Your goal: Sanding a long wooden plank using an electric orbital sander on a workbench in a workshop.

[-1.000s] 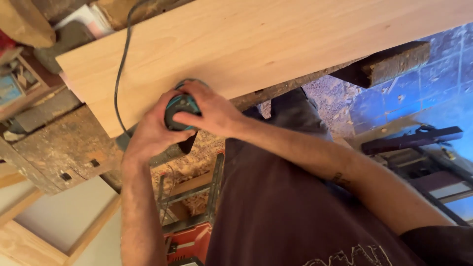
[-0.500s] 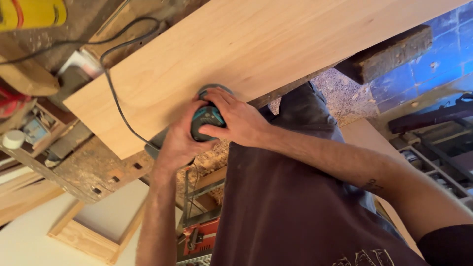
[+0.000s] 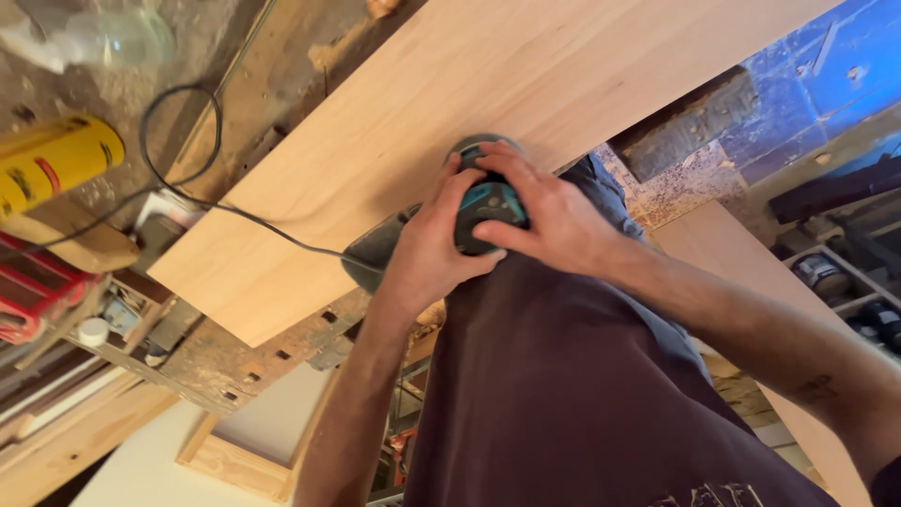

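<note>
Both my hands grip a teal and black electric sander (image 3: 486, 205) that rests on the near edge of a long pale wooden board (image 3: 450, 113). My left hand (image 3: 427, 249) wraps its left side and my right hand (image 3: 549, 211) covers its top and right side. A black power cord (image 3: 216, 202) runs from the sander leftward across the board and loops over the workbench. The sander's pad is mostly hidden under my hands.
The board lies on a worn workbench (image 3: 225, 361) with square holes. A yellow cylindrical can (image 3: 56, 164) and red tool (image 3: 33, 286) sit at left, with a clear plastic bottle (image 3: 113, 38) above. A blue surface (image 3: 817, 75) and shelves with cans (image 3: 826, 272) lie right.
The sander and both hands have slid rightward along the board's near edge. The view has shifted, bringing the yellow can and more of the cord into sight.
</note>
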